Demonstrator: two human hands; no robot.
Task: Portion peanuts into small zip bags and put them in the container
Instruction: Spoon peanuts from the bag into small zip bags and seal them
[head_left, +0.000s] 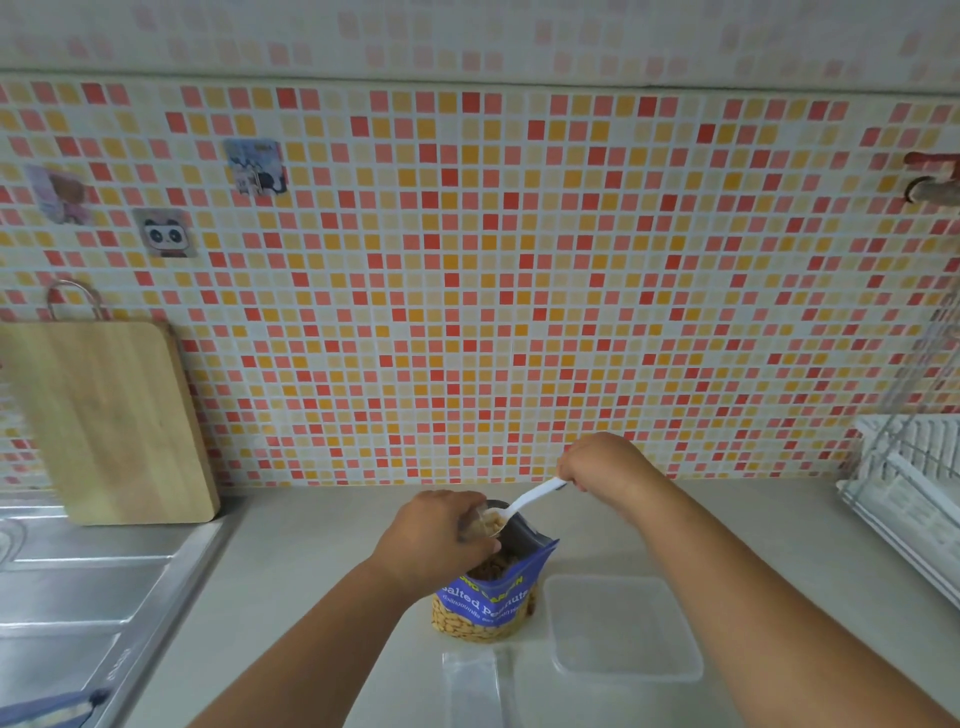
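Observation:
A blue salted-peanut bag (488, 603) stands open on the counter, its lower part showing peanuts. Over its mouth my left hand (441, 535) pinches a small clear zip bag (478, 522) open. My right hand (605, 465) grips the handle of a white plastic spoon (524, 501), whose bowl carries peanuts at the zip bag's opening. A clear rectangular plastic container (623, 626) lies right of the peanut bag. Flat clear zip bags (470, 686) lie in front of the peanut bag.
A steel sink and drainboard (78, 582) fill the left side. A wooden cutting board (104, 415) leans on the tiled wall. A white dish rack (914, 499) stands at the right edge. A blue cloth (47, 709) lies at the bottom left.

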